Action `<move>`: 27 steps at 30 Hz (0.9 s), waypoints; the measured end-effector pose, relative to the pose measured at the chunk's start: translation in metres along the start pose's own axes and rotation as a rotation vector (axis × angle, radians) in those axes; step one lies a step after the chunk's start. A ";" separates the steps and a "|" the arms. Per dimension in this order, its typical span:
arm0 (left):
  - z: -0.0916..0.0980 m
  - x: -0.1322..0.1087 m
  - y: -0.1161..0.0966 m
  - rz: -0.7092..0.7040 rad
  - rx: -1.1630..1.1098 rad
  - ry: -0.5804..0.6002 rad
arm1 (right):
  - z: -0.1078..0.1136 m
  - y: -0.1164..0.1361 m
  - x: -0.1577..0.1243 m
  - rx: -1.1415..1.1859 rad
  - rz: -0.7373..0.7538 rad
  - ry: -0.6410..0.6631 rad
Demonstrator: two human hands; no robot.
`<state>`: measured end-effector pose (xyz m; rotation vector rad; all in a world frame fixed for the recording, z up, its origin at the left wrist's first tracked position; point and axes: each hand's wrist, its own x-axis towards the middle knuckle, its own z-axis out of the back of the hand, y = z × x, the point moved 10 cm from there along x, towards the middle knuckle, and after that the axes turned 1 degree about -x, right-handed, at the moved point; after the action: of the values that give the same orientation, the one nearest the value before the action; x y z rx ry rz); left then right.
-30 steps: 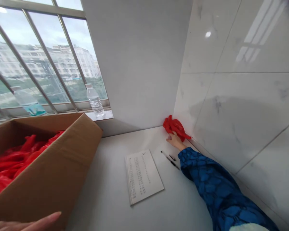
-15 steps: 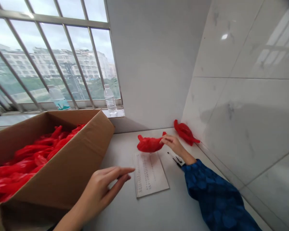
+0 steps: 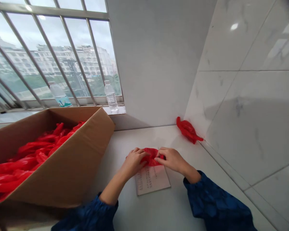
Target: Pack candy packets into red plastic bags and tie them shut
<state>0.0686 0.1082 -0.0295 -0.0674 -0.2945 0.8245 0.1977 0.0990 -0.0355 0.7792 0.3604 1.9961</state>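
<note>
Between my two hands is a red plastic bag (image 3: 152, 157), crumpled and bunched up, over the upper part of a notebook (image 3: 156, 179) with handwritten lines. My left hand (image 3: 134, 160) is closed on the bag's left end, its fingers curled over it. At the right end, my right hand (image 3: 171, 158) pinches the bag between thumb and fingers. What the bag holds inside, if anything, cannot be made out. A second red plastic bag (image 3: 188, 130) lies apart at the back right, by the tiled wall.
A large cardboard box (image 3: 82, 163) holding many red plastic bags (image 3: 36, 154) stands at the left. On the windowsill behind it are a clear bottle (image 3: 111, 96) and a bottle with a blue label (image 3: 60, 95). A marble-patterned wall (image 3: 255, 128) borders the white table on the right.
My left hand has moved up and right and taken hold of the bag's left end. My right hand has brought the bag nearer, lower over the notebook. The view has shifted slightly.
</note>
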 end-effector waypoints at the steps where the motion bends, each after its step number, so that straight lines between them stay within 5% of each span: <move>1: -0.002 0.001 0.001 0.000 0.011 0.006 | -0.002 0.004 0.001 -0.046 -0.001 -0.002; 11: 0.006 -0.005 0.006 0.019 0.034 -0.004 | -0.025 0.012 0.004 -0.191 0.020 0.028; 27: 0.016 -0.006 0.016 0.065 -0.044 -0.039 | 0.004 -0.001 -0.004 -0.142 0.037 0.063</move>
<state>0.0488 0.1139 -0.0184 -0.1020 -0.3487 0.8843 0.2023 0.0958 -0.0341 0.6390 0.2397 2.0599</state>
